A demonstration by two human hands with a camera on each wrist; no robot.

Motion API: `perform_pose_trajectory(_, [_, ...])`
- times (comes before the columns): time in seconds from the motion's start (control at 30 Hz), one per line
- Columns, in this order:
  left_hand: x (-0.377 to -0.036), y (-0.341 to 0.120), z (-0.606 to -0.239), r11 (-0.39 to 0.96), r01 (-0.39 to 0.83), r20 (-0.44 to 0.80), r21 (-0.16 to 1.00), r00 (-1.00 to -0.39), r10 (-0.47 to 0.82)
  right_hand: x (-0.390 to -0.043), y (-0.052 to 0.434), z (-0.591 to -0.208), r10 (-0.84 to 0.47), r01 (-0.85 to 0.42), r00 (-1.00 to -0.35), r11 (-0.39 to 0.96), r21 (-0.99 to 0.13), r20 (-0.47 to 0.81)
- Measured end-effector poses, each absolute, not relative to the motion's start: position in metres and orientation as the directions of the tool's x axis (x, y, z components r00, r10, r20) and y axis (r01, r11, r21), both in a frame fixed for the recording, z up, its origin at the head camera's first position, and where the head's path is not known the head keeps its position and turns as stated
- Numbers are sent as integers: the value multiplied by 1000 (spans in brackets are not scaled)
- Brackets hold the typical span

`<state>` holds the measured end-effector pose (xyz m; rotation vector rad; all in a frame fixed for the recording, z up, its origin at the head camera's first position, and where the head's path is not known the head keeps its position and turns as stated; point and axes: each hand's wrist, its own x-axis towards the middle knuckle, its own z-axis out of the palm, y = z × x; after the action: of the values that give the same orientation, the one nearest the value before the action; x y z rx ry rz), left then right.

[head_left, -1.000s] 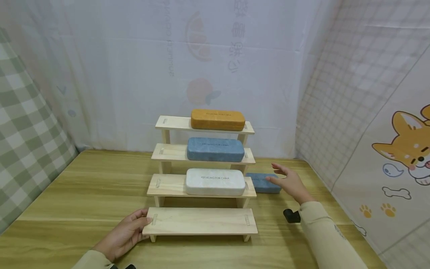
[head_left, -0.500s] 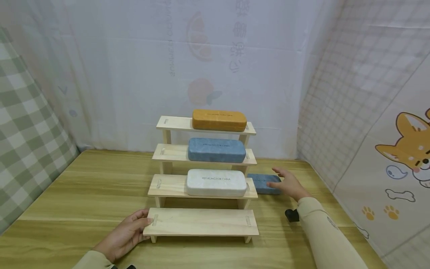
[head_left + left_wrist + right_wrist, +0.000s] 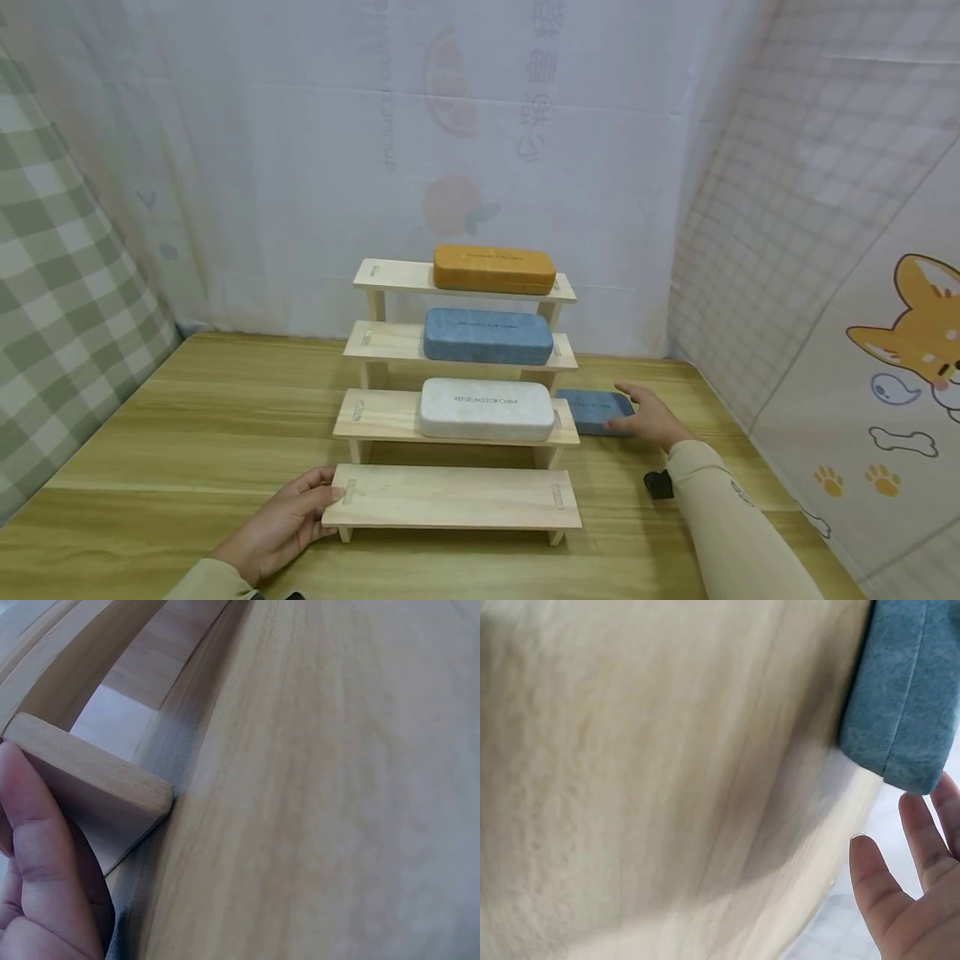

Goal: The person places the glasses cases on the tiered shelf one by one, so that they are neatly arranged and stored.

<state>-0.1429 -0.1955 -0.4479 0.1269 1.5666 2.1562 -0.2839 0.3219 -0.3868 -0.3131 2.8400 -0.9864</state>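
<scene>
1. Head view puts my left hand (image 3: 281,527) nearest the camera, at the left end of the lowest shelf (image 3: 453,497) of a wooden stepped rack (image 3: 364,388). Its fingers curl loosely round that board's end and the thumb lies on top by the slot.
2. From the left wrist camera I see the same hold close up: fingers (image 3: 37,855) lie along the rounded corner of the board (image 3: 86,784), touching it, with the tabletop (image 3: 337,787) spreading beyond.
3. Beside the rack on the right, a small black object (image 3: 658,484) lies on the table (image 3: 187,442) next to my right sleeve (image 3: 731,525); I cannot tell what it is.
4. My right hand (image 3: 651,417) rests at the right end of a blue case (image 3: 596,411), which lies flat on the table just right of the rack, level with the second shelf. The fingers are nearly straight and spread over that end; I cannot tell that they have closed on it.
5. From the right wrist camera, the fingertips (image 3: 919,825) stand just at the corner of the blue case (image 3: 904,697), open and relaxed.
6. Further back, a white case (image 3: 486,408) sits on the second shelf.
7. Above it, another blue case (image 3: 487,336) sits on the third shelf.
8. Farthest, an orange case (image 3: 493,268) sits on the top shelf, before the white curtain (image 3: 300,150).
</scene>
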Motion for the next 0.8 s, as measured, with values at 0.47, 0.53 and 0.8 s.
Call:
perform_pose_trajectory(0.47, [-143, -194, -448, -252, -322, -203, 913, -892, 405, -285, 329, -390, -192, -29, -967, 735, -677, -166])
perform_pose_trajectory(0.53, [-143, -194, -448, -251, -320, -201, 914, -892, 406, -285, 330, -392, -197, -43, -968, 738, -673, -153])
perform_pose_trajectory(0.8, [-143, -194, -448, -253, -315, -195, 915, -893, 406, -287, 327, -389, -180, -40, -969, 789, -614, -169])
